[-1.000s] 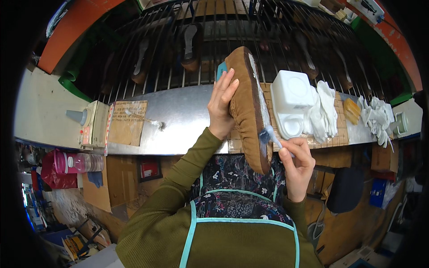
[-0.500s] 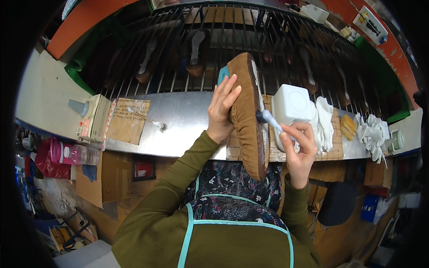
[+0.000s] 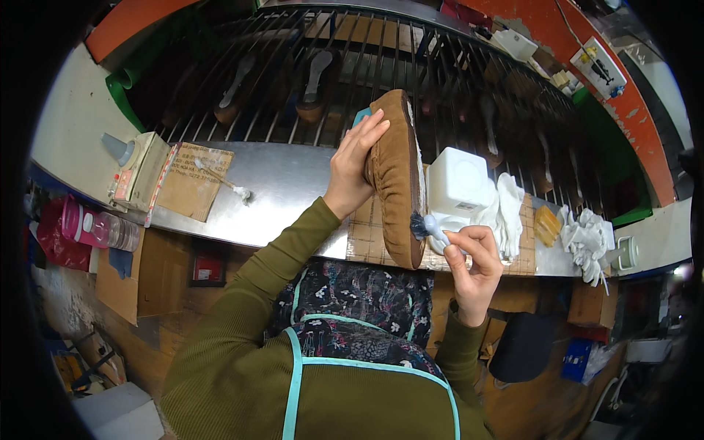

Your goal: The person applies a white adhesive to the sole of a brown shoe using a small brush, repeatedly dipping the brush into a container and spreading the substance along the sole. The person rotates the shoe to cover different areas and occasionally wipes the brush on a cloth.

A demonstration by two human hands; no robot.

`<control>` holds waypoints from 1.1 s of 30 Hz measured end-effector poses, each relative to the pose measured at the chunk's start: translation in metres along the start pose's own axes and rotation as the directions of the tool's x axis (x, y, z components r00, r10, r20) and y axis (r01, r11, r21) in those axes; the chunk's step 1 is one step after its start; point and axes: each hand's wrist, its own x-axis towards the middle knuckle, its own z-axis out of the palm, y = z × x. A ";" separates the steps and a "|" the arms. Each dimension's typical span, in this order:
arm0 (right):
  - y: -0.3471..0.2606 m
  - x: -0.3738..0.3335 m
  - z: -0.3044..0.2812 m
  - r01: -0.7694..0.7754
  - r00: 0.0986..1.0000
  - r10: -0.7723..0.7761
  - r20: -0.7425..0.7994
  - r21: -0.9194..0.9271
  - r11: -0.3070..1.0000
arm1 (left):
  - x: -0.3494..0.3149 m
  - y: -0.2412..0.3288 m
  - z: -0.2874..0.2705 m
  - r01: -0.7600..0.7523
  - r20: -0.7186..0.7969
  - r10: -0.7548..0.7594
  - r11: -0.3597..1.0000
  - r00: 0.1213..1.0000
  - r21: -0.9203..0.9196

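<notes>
Gripped along its upper side by the left hand (image 3: pixel 352 172), a brown suede shoe (image 3: pixel 396 176) is held upright above the metal desk (image 3: pixel 286 191). A small brush (image 3: pixel 425 226) is pinched in the closed right hand (image 3: pixel 477 264), its bristles touching the shoe's lower edge.

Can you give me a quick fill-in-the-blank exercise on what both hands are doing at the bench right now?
1. The left hand steadies a suede shoe coloured ____.
2. The right hand holds a small ____ against the shoe's edge.
3. The white plastic container stands to the ____ of the shoe.
4. The bench top is bare ____.

Missing words: brown; brush; right; metal
</notes>
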 end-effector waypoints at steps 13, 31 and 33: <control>-0.016 0.021 -0.001 0.170 0.985 -0.169 -0.041 0.022 0.985 | 0.019 0.032 -0.008 0.348 0.210 -0.315 0.925 0.926 -0.150; -0.038 0.102 0.025 0.369 0.906 -0.397 0.149 0.184 0.911 | 0.029 0.073 -0.063 0.836 0.883 -0.161 0.434 0.440 -0.337; -0.039 0.107 0.027 0.393 0.885 -0.429 0.184 0.201 0.897 | 0.027 0.077 -0.067 0.894 0.932 -0.088 0.325 0.353 -0.308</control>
